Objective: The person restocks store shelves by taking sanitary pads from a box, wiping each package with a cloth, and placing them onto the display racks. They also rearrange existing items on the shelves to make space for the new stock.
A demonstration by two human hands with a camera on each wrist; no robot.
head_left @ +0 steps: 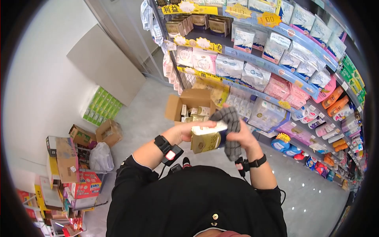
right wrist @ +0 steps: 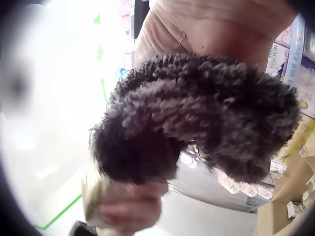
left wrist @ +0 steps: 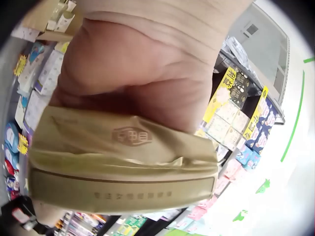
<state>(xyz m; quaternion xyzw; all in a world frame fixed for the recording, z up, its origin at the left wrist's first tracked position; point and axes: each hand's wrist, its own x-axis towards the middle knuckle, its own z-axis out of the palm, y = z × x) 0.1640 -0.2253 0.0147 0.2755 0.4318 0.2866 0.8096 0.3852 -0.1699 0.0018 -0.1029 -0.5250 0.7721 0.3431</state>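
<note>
the left hand (head_left: 184, 132) grips the gold pack (head_left: 205, 141), the right hand (head_left: 244, 138) just beside it bunches a grey cloth (head_left: 232, 147) against the pack's end, and a hard rub could push the pack loose so it falls.

In the head view the right part of the gold package (head_left: 205, 139) is covered by the grey cloth (head_left: 231, 130), and the fingers of the right hand (head_left: 242, 138) are wrapped out of sight beneath it. In the left wrist view the fingertips of the left hand (left wrist: 147, 64) are hidden behind the package, whose small print cannot be read. In the right wrist view the package and the hand under it are smeared by blur, and the cardboard box (right wrist: 288, 214) is cut off by the lower right edge.
</note>
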